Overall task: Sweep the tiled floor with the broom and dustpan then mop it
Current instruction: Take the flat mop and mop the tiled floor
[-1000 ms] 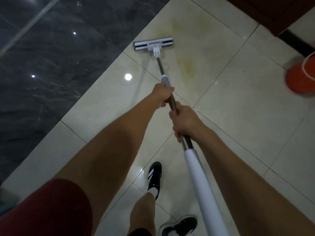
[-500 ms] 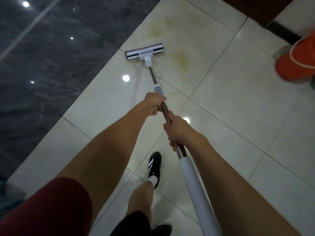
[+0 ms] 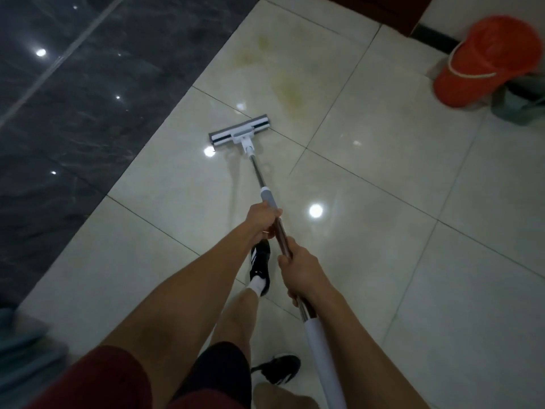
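A flat mop lies with its grey and white head on the cream tiled floor, near a tile joint. Its metal pole runs back toward me and ends in a white grip. My left hand is closed around the pole just below a grey collar. My right hand grips the pole lower down, above the white section. A yellowish stain marks the tile beyond the mop head. No broom or dustpan is in view.
Dark marble flooring borders the cream tiles on the left. An orange bucket lies tipped at the far right beside a grey-green object. My black shoes stand on the tiles under my arms. Something blurred and blue sits at the bottom left.
The mop head has been drawn back toward me, away from the yellowish stain, and both hands have moved back with the pole. My feet have stepped backward.
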`<move>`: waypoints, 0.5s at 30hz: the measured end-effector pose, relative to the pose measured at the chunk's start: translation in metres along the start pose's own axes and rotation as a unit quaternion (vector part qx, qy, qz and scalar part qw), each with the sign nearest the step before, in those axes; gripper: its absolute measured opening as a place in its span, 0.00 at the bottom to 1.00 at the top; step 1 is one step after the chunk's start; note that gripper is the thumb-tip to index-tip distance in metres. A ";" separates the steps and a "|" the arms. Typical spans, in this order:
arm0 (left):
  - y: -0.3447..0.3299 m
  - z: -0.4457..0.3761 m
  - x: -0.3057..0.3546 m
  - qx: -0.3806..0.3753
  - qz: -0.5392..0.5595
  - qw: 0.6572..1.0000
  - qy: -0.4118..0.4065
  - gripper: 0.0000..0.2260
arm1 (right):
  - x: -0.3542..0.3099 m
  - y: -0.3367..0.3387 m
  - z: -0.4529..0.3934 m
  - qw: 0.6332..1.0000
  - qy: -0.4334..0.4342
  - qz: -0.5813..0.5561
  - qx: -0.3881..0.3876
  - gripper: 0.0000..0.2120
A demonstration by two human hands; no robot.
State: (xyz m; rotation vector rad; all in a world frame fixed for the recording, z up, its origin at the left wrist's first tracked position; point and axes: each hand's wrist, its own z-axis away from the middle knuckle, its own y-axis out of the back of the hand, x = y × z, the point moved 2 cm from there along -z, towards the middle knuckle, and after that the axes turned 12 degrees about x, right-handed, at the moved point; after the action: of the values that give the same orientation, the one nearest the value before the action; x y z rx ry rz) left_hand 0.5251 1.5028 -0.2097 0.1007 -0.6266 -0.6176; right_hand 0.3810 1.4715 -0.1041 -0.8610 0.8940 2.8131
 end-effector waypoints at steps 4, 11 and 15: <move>-0.027 0.048 -0.058 0.041 -0.024 0.998 -0.042 0.12 | 0.062 0.000 0.055 0.999 0.023 -0.002 0.023 0.19; -0.061 0.111 -0.115 0.032 -0.050 0.996 -0.072 0.18 | 0.128 0.010 0.123 0.998 0.000 -0.049 0.042 0.24; -0.074 0.128 -0.133 0.021 -0.077 0.994 -0.074 0.22 | 0.146 0.011 0.146 0.995 -0.021 -0.076 0.062 0.28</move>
State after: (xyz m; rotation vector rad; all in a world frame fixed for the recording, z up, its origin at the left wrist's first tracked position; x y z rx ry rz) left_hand 0.3283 1.5300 -0.1949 0.1451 -0.7811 -0.7660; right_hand 0.1841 1.5283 -0.0773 -0.8147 0.9418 2.6060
